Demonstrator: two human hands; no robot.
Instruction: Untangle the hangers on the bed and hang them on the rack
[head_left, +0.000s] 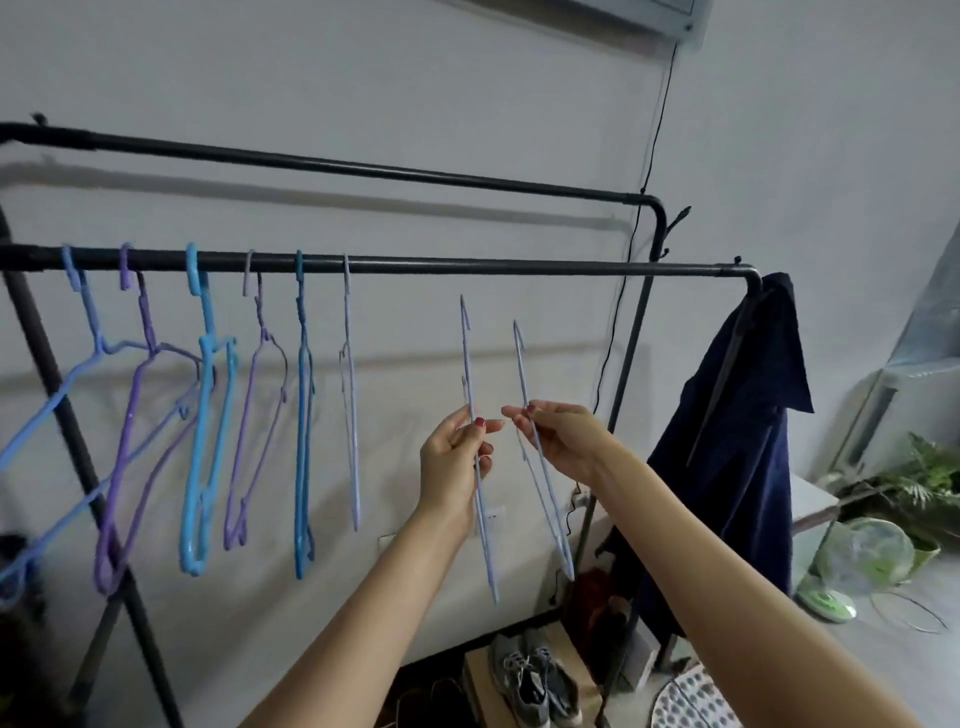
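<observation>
A black clothes rack has a near rail (519, 267) and a higher far rail (363, 169). Several blue and purple hangers (205, 415) hang on the near rail's left half. My left hand (454, 462) pinches a pale blue hanger (478, 467), held edge-on with its hook up, below the rail. Beside it, my right hand (563, 439) pinches a second pale blue hanger (540, 457), also hook up. Both hooks are below the rail and apart from it. The bed is out of view.
A dark blue garment (737, 447) hangs over the rack's right end. Grey sneakers (535, 680) and cardboard boxes sit on the floor under the rack. A green fan (852, 566), a plant (924, 478) and a black cable (649, 156) on the wall are at right.
</observation>
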